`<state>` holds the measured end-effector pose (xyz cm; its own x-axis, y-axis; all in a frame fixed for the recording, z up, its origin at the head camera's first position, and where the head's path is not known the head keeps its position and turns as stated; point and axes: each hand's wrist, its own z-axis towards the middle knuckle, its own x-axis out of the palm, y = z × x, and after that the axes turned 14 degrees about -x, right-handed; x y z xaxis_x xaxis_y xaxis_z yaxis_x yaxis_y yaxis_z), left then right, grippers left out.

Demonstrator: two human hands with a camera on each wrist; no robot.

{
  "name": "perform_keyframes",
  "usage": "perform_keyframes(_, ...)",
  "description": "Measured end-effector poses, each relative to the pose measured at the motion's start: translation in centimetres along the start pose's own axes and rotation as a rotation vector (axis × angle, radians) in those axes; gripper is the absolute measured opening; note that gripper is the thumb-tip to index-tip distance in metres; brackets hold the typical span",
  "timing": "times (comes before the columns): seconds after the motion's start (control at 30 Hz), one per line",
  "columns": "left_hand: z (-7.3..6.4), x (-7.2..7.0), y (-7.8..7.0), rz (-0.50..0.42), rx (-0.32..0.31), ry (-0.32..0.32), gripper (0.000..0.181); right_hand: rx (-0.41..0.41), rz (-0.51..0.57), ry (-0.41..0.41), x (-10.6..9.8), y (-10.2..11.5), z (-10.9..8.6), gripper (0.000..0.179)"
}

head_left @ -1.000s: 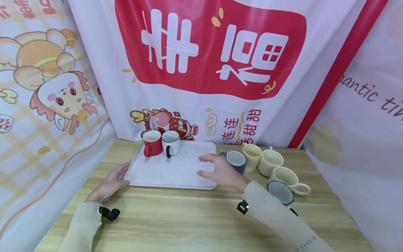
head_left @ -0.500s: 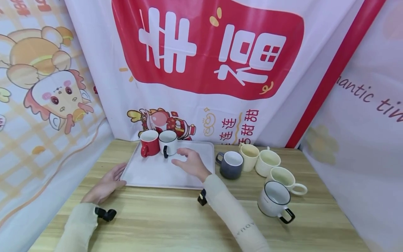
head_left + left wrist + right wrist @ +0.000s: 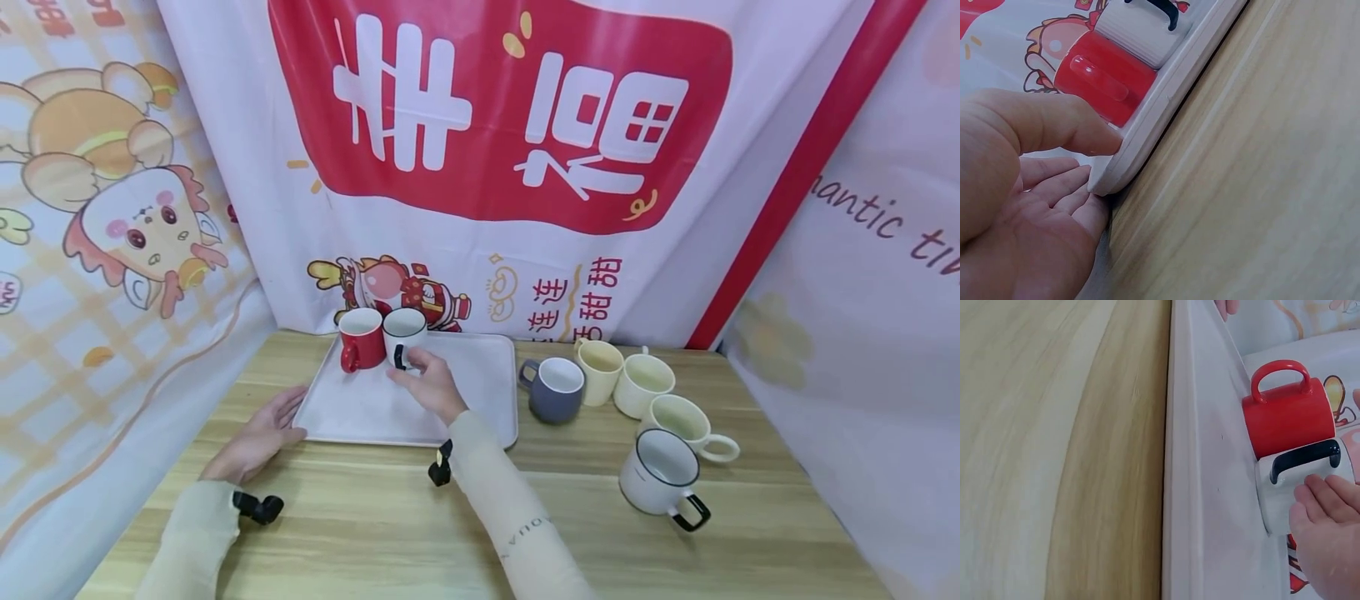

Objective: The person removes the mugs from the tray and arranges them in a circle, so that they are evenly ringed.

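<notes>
A light tray (image 3: 360,417) lies on the wooden table, with a red mug (image 3: 362,340) and a white mug (image 3: 405,327) with black rim and handle side by side at its back left. My right hand (image 3: 433,385) is at the white mug, its extended fingertips right by the black handle (image 3: 1307,457) and overlapping the mug's side in the right wrist view. At the tray's front left corner is my left hand (image 3: 258,433); its thumb (image 3: 1088,128) rests at the rim and its relaxed fingers lie along the outer side, tips partly hidden.
Right of the tray stands a grey mug (image 3: 556,392). Beyond it are several cream mugs (image 3: 645,385), and nearer the front a second white mug (image 3: 658,475) with a black handle. Printed cloth walls (image 3: 502,250) enclose the table's back and sides.
My right hand has moved left from beside the grey mug, across the tray, to the white mug by the red one. The left hand stays at the tray corner.
</notes>
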<state>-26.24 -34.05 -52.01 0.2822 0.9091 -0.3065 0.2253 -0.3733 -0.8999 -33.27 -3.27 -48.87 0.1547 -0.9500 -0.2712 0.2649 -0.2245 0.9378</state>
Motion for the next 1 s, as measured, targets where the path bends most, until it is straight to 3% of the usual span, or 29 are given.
perform_keyframes(0.2,0.1,0.2,-0.1,-0.007,0.008,0.011,0.092,0.029,0.139,0.029,0.1,-0.1,0.4,0.054)
perform_keyframes(0.4,0.1,0.1,-0.1,-0.009,0.008,0.010,0.092,0.088,0.050,0.011,-0.1,-0.1,0.6,0.049)
perform_keyframes(0.57,0.1,-0.1,-0.1,-0.013,0.006,0.013,0.093,0.108,0.019,0.041,-0.7,0.3,0.1,0.046)
perform_keyframes(0.83,0.2,-0.2,0.1,-0.009,0.012,0.016,0.094,0.224,0.239,0.127,-1.9,1.2,-1.0,0.029)
perform_keyframes(1.0,0.3,-0.1,0.1,-0.004,0.003,0.011,0.094,0.237,0.316,0.142,-3.1,1.6,-2.5,0.024)
